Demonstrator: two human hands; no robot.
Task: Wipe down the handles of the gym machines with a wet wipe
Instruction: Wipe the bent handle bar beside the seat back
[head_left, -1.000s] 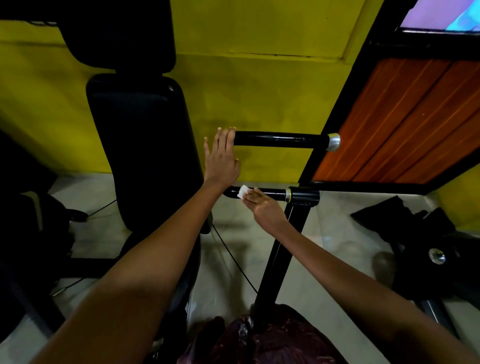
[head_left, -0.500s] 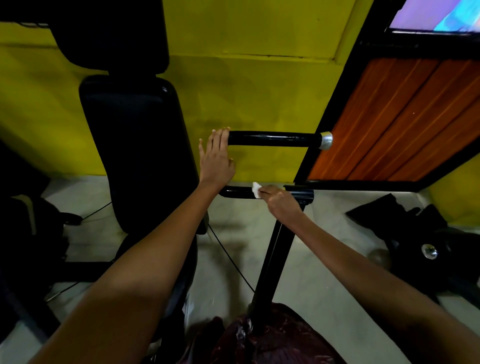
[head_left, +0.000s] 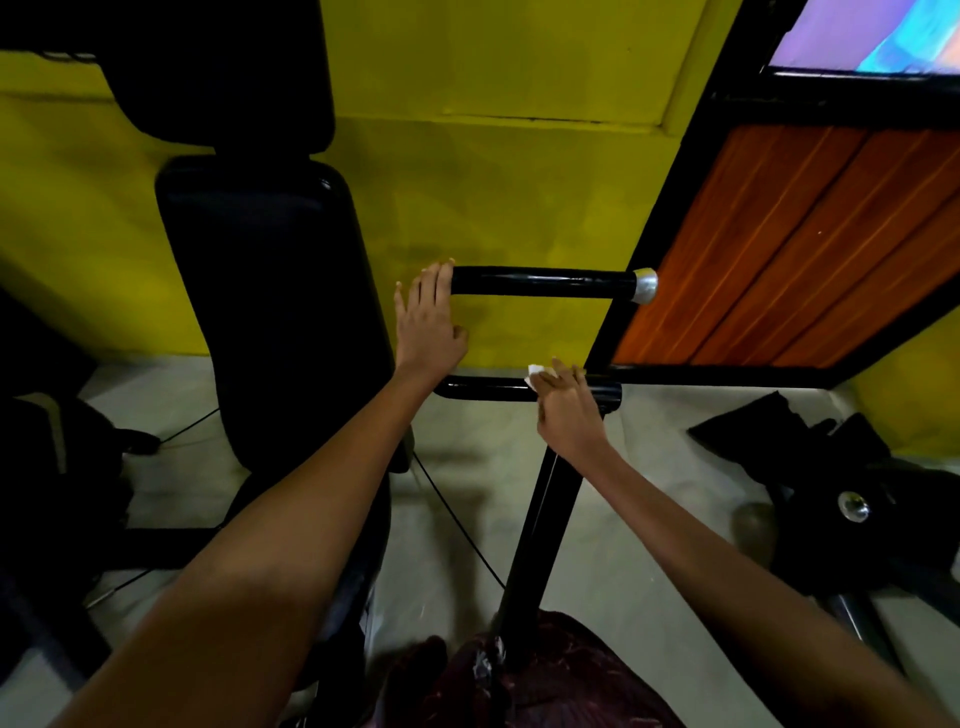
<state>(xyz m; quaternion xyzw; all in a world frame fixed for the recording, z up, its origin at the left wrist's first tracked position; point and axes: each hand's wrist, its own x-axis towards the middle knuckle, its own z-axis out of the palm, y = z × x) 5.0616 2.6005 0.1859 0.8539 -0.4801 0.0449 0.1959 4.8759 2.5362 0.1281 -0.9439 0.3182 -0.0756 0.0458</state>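
On the lower bar (head_left: 488, 388) of the machine, just above the black post (head_left: 540, 525), the right hand (head_left: 569, 410) presses a white wipe (head_left: 536, 372) against the bar's top side. The fingers of this hand are curled over the wipe and bar, pinching the wipe; only a small white corner shows past the knuckles. The wipe sits toward the post end of the lower bar, near the collar (head_left: 605, 395) where bar and post meet. The left hand (head_left: 428, 322) lies above the lower bar at the inner end of the upper handle (head_left: 543, 281); its fingers are straight and close together, laid against the handle end, with the thumb set apart below. Progress, as a judgement: wiping of the lower bar is in hand, and the stretch left of the wipe shows a gloss that may be wetness or mere reflection; this cannot be settled. The upper handle shows no wipe contact, so it is likely still to do, as are any other machines. Orientation: both lower bar and upper handle run with the long axis horizontal across the view, parallel to each other. The upper handle's free end, with a silver cap (head_left: 645, 285), points right, toward the orange panel (head_left: 789, 249). The pad (head_left: 270, 312) stands left of both.
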